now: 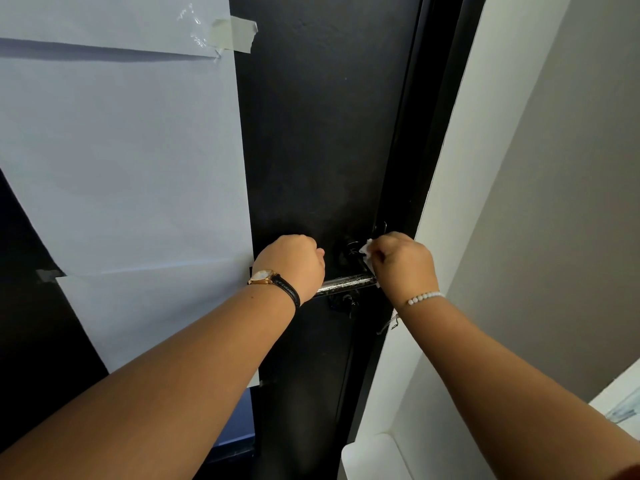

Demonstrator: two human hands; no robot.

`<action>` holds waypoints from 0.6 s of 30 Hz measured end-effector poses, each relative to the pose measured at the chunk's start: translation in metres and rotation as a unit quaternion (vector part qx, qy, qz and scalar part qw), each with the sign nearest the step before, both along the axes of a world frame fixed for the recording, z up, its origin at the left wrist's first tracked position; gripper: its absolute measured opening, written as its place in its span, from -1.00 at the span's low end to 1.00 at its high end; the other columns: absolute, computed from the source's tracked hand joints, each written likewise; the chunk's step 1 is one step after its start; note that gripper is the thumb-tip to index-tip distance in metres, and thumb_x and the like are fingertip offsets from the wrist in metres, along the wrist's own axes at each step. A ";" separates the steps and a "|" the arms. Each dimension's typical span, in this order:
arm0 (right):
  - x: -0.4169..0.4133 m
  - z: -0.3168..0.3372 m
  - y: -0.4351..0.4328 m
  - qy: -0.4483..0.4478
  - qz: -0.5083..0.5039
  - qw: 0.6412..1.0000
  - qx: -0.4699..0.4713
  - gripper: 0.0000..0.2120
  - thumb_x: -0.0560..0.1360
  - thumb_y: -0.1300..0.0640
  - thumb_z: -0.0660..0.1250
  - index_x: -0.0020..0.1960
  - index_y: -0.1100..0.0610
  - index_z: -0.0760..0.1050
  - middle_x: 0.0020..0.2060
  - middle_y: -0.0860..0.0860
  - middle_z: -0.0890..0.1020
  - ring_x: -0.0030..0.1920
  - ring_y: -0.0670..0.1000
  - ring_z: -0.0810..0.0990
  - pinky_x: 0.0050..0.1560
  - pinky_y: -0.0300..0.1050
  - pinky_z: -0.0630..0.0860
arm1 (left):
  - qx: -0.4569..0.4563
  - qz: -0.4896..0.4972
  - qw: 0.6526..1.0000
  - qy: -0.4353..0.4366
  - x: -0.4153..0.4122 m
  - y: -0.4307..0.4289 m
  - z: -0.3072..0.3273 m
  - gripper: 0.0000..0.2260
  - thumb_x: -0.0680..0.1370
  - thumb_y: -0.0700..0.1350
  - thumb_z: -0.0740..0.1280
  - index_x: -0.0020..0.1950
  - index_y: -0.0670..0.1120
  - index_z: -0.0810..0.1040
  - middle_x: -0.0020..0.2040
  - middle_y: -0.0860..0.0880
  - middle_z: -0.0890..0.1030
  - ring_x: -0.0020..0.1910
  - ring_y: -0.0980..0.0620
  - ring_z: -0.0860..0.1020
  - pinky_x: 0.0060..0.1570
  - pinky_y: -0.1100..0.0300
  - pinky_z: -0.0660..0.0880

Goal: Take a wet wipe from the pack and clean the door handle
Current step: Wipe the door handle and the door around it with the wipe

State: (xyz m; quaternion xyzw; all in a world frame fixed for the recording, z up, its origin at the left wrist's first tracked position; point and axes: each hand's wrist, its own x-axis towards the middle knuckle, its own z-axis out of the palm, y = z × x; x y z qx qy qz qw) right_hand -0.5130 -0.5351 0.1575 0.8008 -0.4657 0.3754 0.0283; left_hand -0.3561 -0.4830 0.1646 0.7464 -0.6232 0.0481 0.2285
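A silver lever door handle (349, 283) runs across a black door (322, 133), with its dark round base above it. My left hand (294, 265), wearing a watch, is closed around the handle's left end. My right hand (405, 265), with a bead bracelet at the wrist, pinches a small white wet wipe (366, 247) and presses it against the handle's base at the right end. Most of the wipe is hidden inside my fingers. The pack is out of view.
Large white paper sheets (131, 168) are taped over the door's left part. The black door frame (426, 168) and a pale wall (554, 202) stand to the right. A white ledge (374, 455) sits low on the right.
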 end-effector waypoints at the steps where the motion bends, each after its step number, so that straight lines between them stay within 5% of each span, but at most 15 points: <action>1: 0.001 0.007 -0.001 0.015 -0.003 1.000 0.021 -0.87 0.44 0.24 0.31 -0.18 0.24 0.63 -0.18 0.17 0.66 -0.18 0.20 0.62 -0.14 -0.14 0.51 | 0.002 0.000 1.000 0.000 0.000 0.000 0.000 -0.71 0.62 -0.03 0.10 -0.25 -0.08 0.43 -0.38 0.02 0.39 -0.31 0.01 0.45 -0.30 0.17 0.34; 4: 0.003 0.022 -0.005 -0.018 -0.025 0.995 0.092 -0.86 0.44 0.22 0.30 -0.12 0.15 0.65 -0.10 0.08 0.67 -0.11 0.08 0.63 -0.17 -0.31 0.39 | 0.002 0.000 1.000 0.001 -0.001 -0.001 0.000 -0.71 0.62 -0.02 0.10 -0.25 -0.07 0.42 -0.39 0.03 0.38 -0.31 0.02 0.45 -0.29 0.16 0.35; 10: 0.001 0.004 0.001 -0.029 -0.022 0.988 0.152 -0.88 0.45 0.16 0.37 -0.18 0.20 0.63 -0.18 0.16 0.69 -0.16 0.13 0.62 -0.17 -0.22 0.45 | 0.015 0.003 1.000 0.005 -0.002 0.003 0.003 -0.71 0.62 -0.02 0.10 -0.13 -0.10 0.53 -0.32 0.01 0.45 -0.26 0.01 0.47 -0.25 0.16 0.38; 14: 0.002 0.024 0.007 -0.069 -0.036 0.993 0.093 -0.88 0.42 0.19 0.35 -0.26 0.20 0.60 -0.28 0.11 0.68 -0.24 0.09 0.62 -0.27 -0.27 0.42 | 0.047 -0.026 0.998 -0.037 -0.005 0.004 0.015 -0.80 0.60 -0.09 0.17 0.02 -0.13 0.57 -0.16 -0.06 0.56 -0.17 -0.04 0.53 -0.19 0.15 0.42; 16: 0.009 0.037 0.013 -0.093 -0.009 0.993 0.067 -0.88 0.42 0.21 0.32 -0.24 0.20 0.60 -0.29 0.05 0.64 -0.26 0.02 0.58 -0.32 -0.31 0.39 | 0.012 -0.077 0.997 0.014 -0.007 0.002 0.016 -0.79 0.54 -0.05 0.29 0.13 -0.07 0.55 -0.03 -0.04 0.63 -0.07 -0.03 0.58 -0.11 0.15 0.48; 18: 0.018 0.041 0.019 -0.121 0.040 0.988 0.083 -0.93 0.43 0.19 0.33 -0.18 0.13 0.60 -0.21 0.04 0.63 -0.20 -0.01 0.57 -0.27 -0.34 0.41 | -0.025 -0.129 0.978 0.164 -0.011 0.001 0.018 -0.70 0.45 -0.01 0.40 0.17 -0.02 0.56 0.01 0.01 0.65 -0.05 0.03 0.60 -0.02 0.16 0.53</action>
